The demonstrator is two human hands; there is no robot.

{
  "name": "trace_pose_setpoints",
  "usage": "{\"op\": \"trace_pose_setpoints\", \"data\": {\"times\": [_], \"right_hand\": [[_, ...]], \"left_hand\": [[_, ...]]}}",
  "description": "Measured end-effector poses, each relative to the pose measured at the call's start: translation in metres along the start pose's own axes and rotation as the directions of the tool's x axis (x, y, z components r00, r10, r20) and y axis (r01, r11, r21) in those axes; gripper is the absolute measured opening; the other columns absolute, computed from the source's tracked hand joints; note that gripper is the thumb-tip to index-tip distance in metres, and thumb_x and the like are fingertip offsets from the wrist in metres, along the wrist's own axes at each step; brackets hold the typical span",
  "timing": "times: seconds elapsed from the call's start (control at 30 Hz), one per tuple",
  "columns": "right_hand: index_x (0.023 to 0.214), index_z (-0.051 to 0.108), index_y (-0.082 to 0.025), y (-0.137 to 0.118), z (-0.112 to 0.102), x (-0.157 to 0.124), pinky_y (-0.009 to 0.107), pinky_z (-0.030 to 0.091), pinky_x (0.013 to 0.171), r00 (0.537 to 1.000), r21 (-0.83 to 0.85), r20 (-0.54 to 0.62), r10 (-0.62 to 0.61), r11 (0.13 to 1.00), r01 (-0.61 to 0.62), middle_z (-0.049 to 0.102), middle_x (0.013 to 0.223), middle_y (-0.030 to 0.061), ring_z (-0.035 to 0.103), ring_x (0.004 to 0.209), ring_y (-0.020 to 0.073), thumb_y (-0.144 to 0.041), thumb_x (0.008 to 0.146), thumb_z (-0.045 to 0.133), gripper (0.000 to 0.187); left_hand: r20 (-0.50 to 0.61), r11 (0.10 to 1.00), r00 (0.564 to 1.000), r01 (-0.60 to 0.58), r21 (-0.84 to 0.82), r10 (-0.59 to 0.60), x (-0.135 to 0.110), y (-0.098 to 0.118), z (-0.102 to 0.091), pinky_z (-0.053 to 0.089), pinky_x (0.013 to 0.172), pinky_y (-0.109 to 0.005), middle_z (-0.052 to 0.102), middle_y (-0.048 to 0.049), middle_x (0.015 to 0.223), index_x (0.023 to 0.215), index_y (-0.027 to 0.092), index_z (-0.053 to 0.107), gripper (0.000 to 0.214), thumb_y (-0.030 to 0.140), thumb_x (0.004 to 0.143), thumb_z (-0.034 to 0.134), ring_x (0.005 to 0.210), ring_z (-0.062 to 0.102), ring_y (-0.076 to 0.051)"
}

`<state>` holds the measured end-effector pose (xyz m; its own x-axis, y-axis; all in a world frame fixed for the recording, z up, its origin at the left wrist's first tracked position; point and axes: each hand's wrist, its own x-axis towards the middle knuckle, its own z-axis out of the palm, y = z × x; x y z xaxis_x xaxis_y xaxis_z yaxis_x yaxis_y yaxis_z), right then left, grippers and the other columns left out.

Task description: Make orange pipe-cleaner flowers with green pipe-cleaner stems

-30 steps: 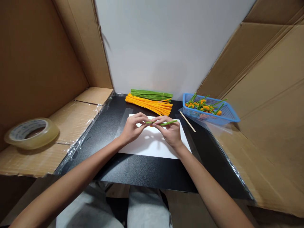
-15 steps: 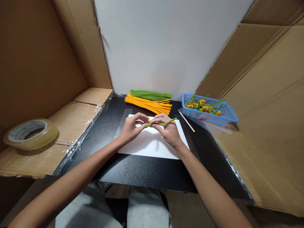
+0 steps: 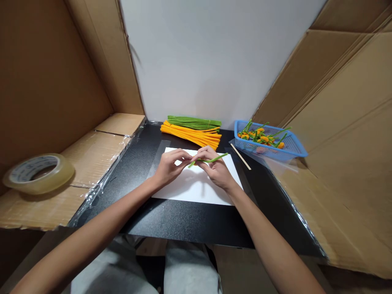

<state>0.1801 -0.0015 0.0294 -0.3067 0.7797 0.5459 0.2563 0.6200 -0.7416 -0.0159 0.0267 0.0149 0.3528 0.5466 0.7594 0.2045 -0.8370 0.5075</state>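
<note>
Both hands meet above a white sheet of paper point(image 3: 196, 190) on the black table. My right hand point(image 3: 216, 165) pinches a green pipe cleaner point(image 3: 219, 157), whose free end points to the upper right. Its short other end sticks out between the two hands. A bit of orange shows beneath it at the fingertips, mostly hidden. My left hand point(image 3: 171, 165) is closed, its thumb and fingertips pressed together right beside the green end; what they hold is covered by the fingers.
Behind the paper lie a bundle of orange pipe cleaners point(image 3: 192, 134) and a green bundle point(image 3: 192, 121). At the right stands a blue basket point(image 3: 295, 148) with orange-and-green pieces, near a thin wooden stick point(image 3: 241, 157). A tape roll point(image 3: 65, 173) sits on cardboard at left.
My left fingertips have shifted off the green pipe cleaner's short end and closed just above it. That end now tilts down to the left. My right hand stays nearly in place.
</note>
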Motion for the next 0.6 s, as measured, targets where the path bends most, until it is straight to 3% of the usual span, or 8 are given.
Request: {"op": "trace_pose_setpoints", "data": {"times": [0.3, 0.47, 0.6], "right_hand": [[0.084, 0.073, -0.025, 0.0065, 0.0024, 0.0003, 0.037, 0.052, 0.086, 0.995, 0.086, -0.093, -0.028, 0.996, 0.036, 0.068, 0.093, 0.0046, 0.065, 0.092, 0.0200, -0.035, 0.090, 0.069, 0.013], [0.079, 0.076, -0.023, 0.0059, 0.0057, -0.0004, 0.037, 0.056, 0.081, 0.982, 0.149, -0.191, -0.007, 0.988, 0.035, 0.074, 0.090, 0.0055, 0.069, 0.087, 0.0200, -0.030, 0.085, 0.074, 0.009], [0.078, 0.077, -0.024, 0.0013, 0.0059, -0.0012, 0.037, 0.057, 0.081, 0.975, 0.100, -0.209, -0.080, 0.990, 0.103, 0.076, 0.087, 0.0054, 0.071, 0.087, 0.0207, -0.024, 0.086, 0.072, 0.009]], "left_hand": [[-0.006, 1.000, 1.000, 0.007, -0.003, -0.007, -0.0014, -0.0027, 0.0013, 0.052, 0.067, -0.024, 0.074, -0.0052, 0.084, 0.091, 0.018, 0.073, 0.010, 0.027, 0.090, 0.069, 0.075, 0.067, -0.013], [-0.018, 0.999, 0.999, 0.043, -0.015, -0.044, -0.0016, 0.0010, 0.0025, 0.052, 0.062, -0.023, 0.073, -0.0054, 0.083, 0.091, 0.018, 0.072, 0.012, 0.028, 0.091, 0.066, 0.074, 0.065, -0.013], [-0.032, 0.993, 0.993, 0.115, -0.035, -0.116, -0.0002, 0.0064, 0.0029, 0.050, 0.062, -0.023, 0.073, -0.0045, 0.082, 0.087, 0.018, 0.073, 0.012, 0.027, 0.091, 0.066, 0.072, 0.064, -0.013]]}}
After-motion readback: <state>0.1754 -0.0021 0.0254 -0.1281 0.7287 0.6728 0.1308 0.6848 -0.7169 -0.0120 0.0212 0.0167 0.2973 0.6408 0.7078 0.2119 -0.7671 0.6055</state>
